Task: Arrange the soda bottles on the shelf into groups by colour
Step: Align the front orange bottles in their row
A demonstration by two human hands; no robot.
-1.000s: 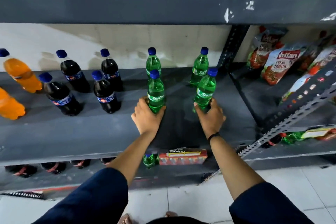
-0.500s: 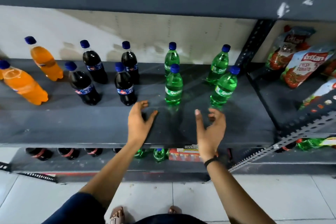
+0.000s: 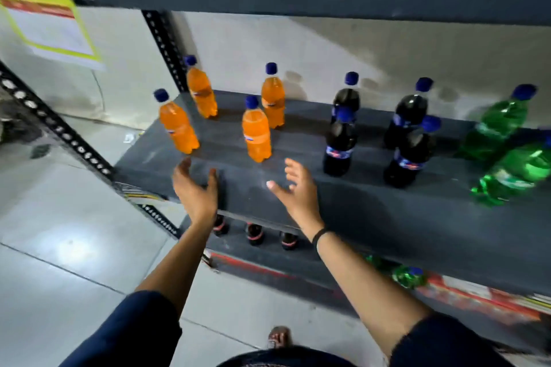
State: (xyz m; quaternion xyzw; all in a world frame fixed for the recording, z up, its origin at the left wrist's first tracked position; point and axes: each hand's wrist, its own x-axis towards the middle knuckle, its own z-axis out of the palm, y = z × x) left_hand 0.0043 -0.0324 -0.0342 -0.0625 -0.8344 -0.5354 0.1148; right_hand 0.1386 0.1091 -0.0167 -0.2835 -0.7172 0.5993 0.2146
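Both the left hand [image 3: 195, 188] and right hand [image 3: 298, 191] hover open and empty at frame centre, just below four orange soda bottles [image 3: 256, 134]. Cola bottles [image 3: 340, 146] stand right of them on the shelf [image 3: 387, 217].

Orange bottles [image 3: 256, 131], cola bottles [image 3: 340, 144], green bottles [image 3: 501, 125] upright, grouped.
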